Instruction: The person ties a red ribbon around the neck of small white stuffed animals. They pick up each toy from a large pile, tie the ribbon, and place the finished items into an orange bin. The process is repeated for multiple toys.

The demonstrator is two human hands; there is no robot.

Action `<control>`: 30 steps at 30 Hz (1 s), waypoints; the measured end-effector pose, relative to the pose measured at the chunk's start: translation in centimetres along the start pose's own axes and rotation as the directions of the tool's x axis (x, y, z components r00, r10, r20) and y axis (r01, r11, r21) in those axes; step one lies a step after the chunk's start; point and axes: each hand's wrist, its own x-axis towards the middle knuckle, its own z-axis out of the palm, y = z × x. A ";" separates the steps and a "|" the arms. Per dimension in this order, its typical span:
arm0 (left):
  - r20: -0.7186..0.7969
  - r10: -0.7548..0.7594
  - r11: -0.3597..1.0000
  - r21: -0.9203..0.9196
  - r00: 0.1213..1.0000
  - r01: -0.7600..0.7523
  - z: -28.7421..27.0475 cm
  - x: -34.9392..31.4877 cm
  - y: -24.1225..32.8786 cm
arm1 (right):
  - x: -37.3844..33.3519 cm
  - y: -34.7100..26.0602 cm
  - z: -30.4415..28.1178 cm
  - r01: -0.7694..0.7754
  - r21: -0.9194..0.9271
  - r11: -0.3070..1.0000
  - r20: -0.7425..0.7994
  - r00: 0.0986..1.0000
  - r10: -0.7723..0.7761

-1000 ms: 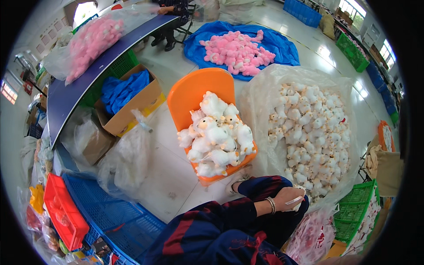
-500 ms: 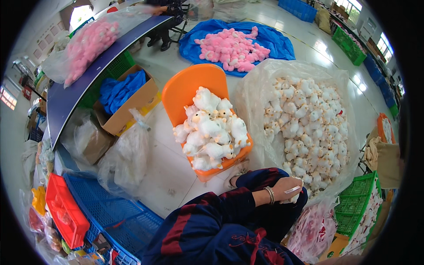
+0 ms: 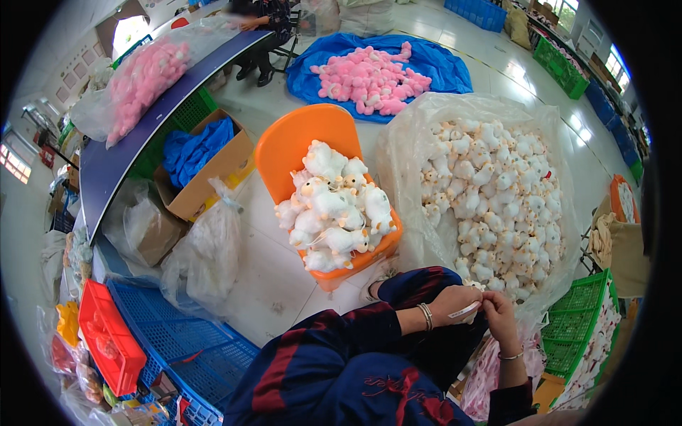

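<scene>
Over my lap, my left hand [image 3: 452, 305] is closed around a small white plush toy [image 3: 472, 284]; only bits of the toy show past the fingers. A narrow white strip [image 3: 465, 310] with print on it lies across that hand's fingers. Against those fingers, my right hand [image 3: 503, 323] has its thumb and fingertips pinched together. What is between them is too small to make out. In front of me, several white plush toys with orange parts [image 3: 334, 206] are heaped on an orange chair [image 3: 305, 145]. To the right, a large clear plastic bag [image 3: 408, 170] holds many more [image 3: 490, 192].
Pink plush toys [image 3: 369, 78] lie on a blue sheet [image 3: 444, 71] at the back. A blue crate [image 3: 206, 355] and red tray [image 3: 106, 341] stand left, a green crate [image 3: 579, 326] right. A person [image 3: 273, 32] sits by the long table [image 3: 142, 135].
My right hand has come into view from the lower right and met the left hand at the toy. The left hand has hardly moved.
</scene>
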 end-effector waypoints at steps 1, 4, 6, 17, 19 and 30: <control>0.006 -0.008 1.000 -0.015 1.000 0.008 -0.1 -0.1 0.1 | -0.1 0.3 0.4 0.005 0.034 0.999 -0.042 0.999 -0.003; -0.018 -0.020 1.000 -0.006 1.000 0.020 -0.3 -0.2 0.7 | -0.1 0.7 0.7 0.015 0.099 0.995 -0.051 0.999 -0.010; -0.025 -0.019 0.999 -0.045 0.999 0.018 -0.3 -0.3 0.6 | -0.2 1.4 0.8 0.009 0.127 0.992 -0.003 1.000 -0.009; 0.068 0.045 0.998 -0.048 0.997 -0.042 -2.4 0.5 2.5 | 1.8 1.5 -1.6 0.042 0.005 0.999 0.316 0.948 -0.041; 0.087 0.031 0.999 -0.042 0.996 -0.027 -2.6 0.4 2.3 | 2.5 0.7 -1.6 0.047 -0.025 0.999 0.373 0.927 -0.034; 0.005 0.052 0.995 -0.084 0.999 -0.051 -2.3 -0.2 1.4 | 2.2 0.6 -0.2 0.242 -0.162 0.957 0.224 0.953 -0.203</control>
